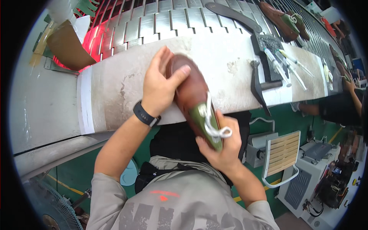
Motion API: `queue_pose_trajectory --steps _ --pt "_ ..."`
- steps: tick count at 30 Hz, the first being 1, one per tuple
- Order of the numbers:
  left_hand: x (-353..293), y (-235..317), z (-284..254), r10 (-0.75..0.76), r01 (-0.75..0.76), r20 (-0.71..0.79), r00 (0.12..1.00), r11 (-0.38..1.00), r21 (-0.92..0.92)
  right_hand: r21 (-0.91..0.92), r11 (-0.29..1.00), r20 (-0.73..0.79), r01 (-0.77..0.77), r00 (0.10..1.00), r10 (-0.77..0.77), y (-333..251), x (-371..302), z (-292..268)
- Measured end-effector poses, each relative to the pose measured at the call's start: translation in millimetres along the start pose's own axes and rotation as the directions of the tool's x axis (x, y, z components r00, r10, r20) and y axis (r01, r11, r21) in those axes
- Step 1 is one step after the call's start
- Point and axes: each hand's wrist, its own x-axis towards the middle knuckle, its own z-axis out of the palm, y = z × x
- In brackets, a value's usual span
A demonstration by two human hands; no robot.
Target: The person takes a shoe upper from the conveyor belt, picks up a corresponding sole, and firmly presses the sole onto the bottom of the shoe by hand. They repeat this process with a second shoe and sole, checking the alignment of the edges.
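A brown leather shoe (190, 89) with a green tongue area and white laces is held slantwise over the near edge of the worktable, its toe pointing away from me. My left hand (160, 82), with a dark watch on the wrist, closes round the toe end, thumb on top of the leather. At the heel end, my right hand (226, 143) grips the shoe from both sides, near the loose lace loop. The sole faces down, hidden from view.
Right on the worktable (103, 92) lie a hammer (264, 86), several syringes (281, 65) and a black block (268, 46). Behind runs a slatted metal conveyor (165, 21) with an insole-shaped piece (234, 16) and brown shoes (281, 21). A wood-slatted chair (283, 155) stands right; another person's arm (354, 92) shows far right.
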Motion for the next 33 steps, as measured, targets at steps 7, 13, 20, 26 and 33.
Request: queue_pose_trajectory --steps 7,13,20,26,33 --pt "-37.8 51.7 7.7 -0.102 0.190 0.341 0.935 0.954 -0.234 0.186 0.980 0.031 -0.073 0.997 0.068 46.5 -74.1 34.6" --pt "-43.2 48.2 2.1 -0.033 0.086 0.347 0.937 0.987 -0.139 0.067 0.993 -0.008 0.096 0.995 -0.096 64.7 -61.2 40.7" --pt "-39.9 45.0 0.6 -0.047 0.146 0.391 0.919 0.963 -0.226 0.118 0.992 0.009 0.035 0.999 -0.036 68.8 -71.6 42.3" --pt "-26.8 52.5 -0.5 -0.183 0.422 0.605 0.775 0.863 -0.279 0.146 0.989 0.051 -0.037 0.998 0.030 57.7 -60.1 47.8" --pt "-24.7 55.2 10.6 -0.254 0.414 0.492 0.833 0.875 -0.249 0.274 0.925 0.192 -0.262 0.958 0.214 36.9 -80.7 26.2"
